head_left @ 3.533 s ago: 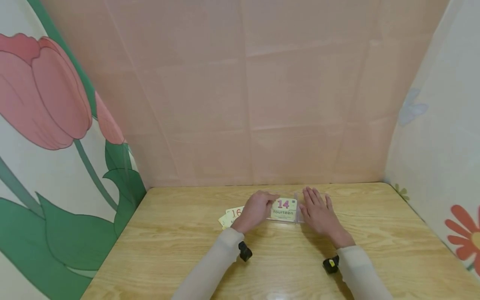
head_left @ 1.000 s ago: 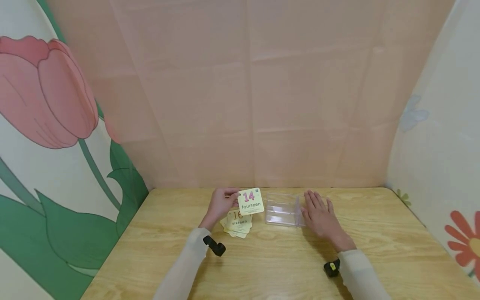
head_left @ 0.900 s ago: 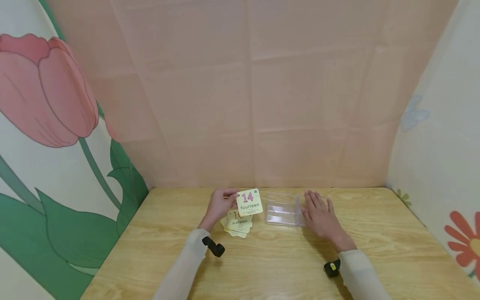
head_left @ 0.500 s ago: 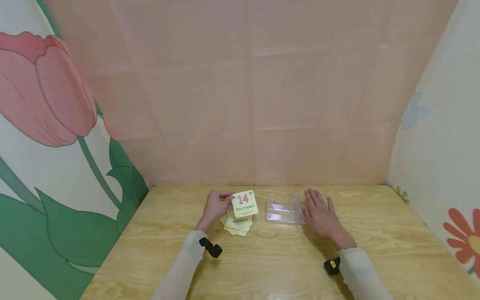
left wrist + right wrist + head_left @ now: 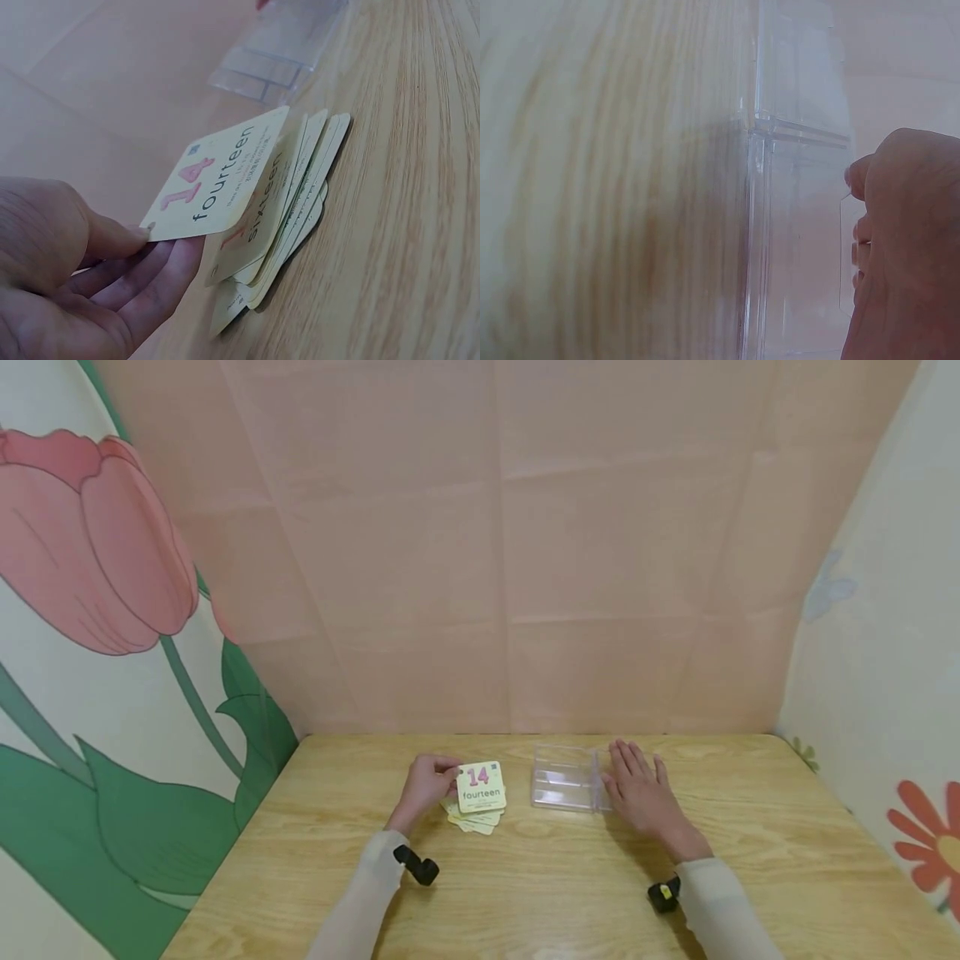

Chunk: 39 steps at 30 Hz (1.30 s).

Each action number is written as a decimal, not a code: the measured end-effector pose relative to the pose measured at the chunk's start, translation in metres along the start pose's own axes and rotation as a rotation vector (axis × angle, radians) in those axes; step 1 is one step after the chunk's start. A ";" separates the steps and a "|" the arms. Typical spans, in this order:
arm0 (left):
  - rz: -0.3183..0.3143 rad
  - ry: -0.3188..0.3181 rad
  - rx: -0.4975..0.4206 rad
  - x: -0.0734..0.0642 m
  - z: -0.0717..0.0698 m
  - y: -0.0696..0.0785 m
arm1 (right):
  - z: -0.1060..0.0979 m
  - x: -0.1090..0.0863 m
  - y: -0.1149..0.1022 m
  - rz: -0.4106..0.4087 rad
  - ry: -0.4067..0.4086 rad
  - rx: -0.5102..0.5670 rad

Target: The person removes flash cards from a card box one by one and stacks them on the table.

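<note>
Between thumb and fingers, my left hand [image 5: 426, 792] pinches a pale yellow flash card [image 5: 482, 788] by its left edge; it reads "14 fourteen". In the left wrist view this card [image 5: 217, 176] is tilted just above a loose pile of cards [image 5: 292, 217], whose top one reads "sixteen". My right hand [image 5: 647, 793] lies with straight fingers on the right part of a clear plastic case [image 5: 562, 785], opened out flat. No card shows in the case's left part. In the right wrist view the case's hinge and clear walls [image 5: 761, 172] are seen beside the hand.
The wood-grain table [image 5: 540, 885] reaches back to a pink cloth backdrop [image 5: 495, 568]. A tulip-printed panel [image 5: 97, 543] stands at the left, a flower-printed one [image 5: 885, 693] at the right. A small black camera sits on each wrist.
My left hand has lifted the fourteen card out of the clear case, carried it left, and lowered it over the pile. My right hand has stayed on the case.
</note>
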<state>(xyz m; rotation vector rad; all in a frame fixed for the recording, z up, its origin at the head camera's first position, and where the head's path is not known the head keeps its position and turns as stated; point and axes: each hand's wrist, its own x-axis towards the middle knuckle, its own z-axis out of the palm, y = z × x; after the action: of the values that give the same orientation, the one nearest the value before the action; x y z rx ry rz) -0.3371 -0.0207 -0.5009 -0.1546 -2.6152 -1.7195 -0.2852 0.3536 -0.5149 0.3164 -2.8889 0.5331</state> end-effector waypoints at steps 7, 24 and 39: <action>-0.017 -0.017 0.044 0.000 0.001 -0.006 | 0.002 -0.001 0.002 -0.019 0.038 0.036; 0.045 0.002 0.206 0.000 0.002 -0.013 | -0.001 0.000 0.001 0.002 -0.003 0.003; 0.112 0.008 0.301 0.000 0.002 -0.014 | -0.002 0.001 0.000 0.004 -0.010 0.007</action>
<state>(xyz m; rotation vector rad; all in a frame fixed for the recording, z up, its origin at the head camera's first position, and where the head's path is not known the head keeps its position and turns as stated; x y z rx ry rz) -0.3382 -0.0239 -0.5147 -0.2830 -2.7588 -1.2724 -0.2855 0.3546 -0.5131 0.3148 -2.8988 0.5439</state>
